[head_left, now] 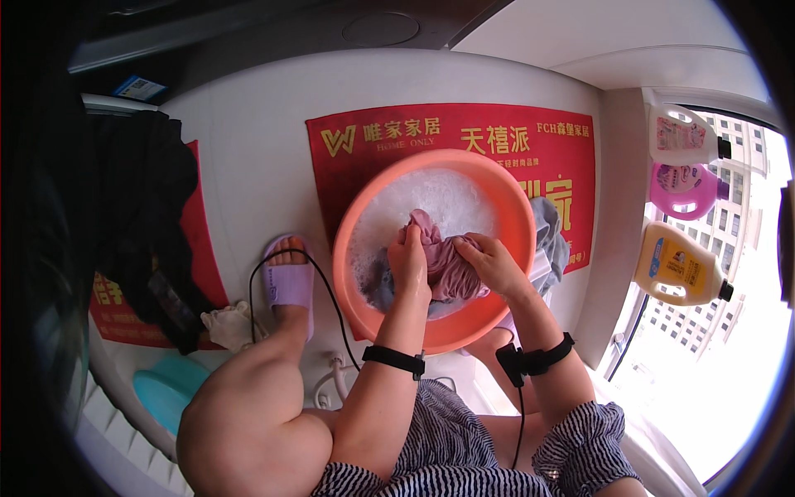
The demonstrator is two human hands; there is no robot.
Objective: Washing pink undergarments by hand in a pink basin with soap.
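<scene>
Both my hands are over an orange basin (348, 286) of sudsy water (447, 195). Wet, bunched pink cloth (451, 269) hangs between them, its lower part down at the water. My left hand (407, 258) is closed around one end of this cloth, where a twisted bit sticks up above the fist. With fingers and thumb pinching the other side, my right hand (495, 261) grips the cloth near the basin's right wall. Darker grey-blue cloth (378, 282) lies half sunk in the suds beside my left wrist.
The basin stands on a red printed mat (331, 182). Grey cloth (548, 240) lies right of it. Detergent bottles, white (679, 132), pink (686, 189) and yellow (679, 263), line the windowsill. Black clothes (149, 207) lie at left, above a teal basin (170, 389). A black cable (327, 286) loops past my slipper (290, 286).
</scene>
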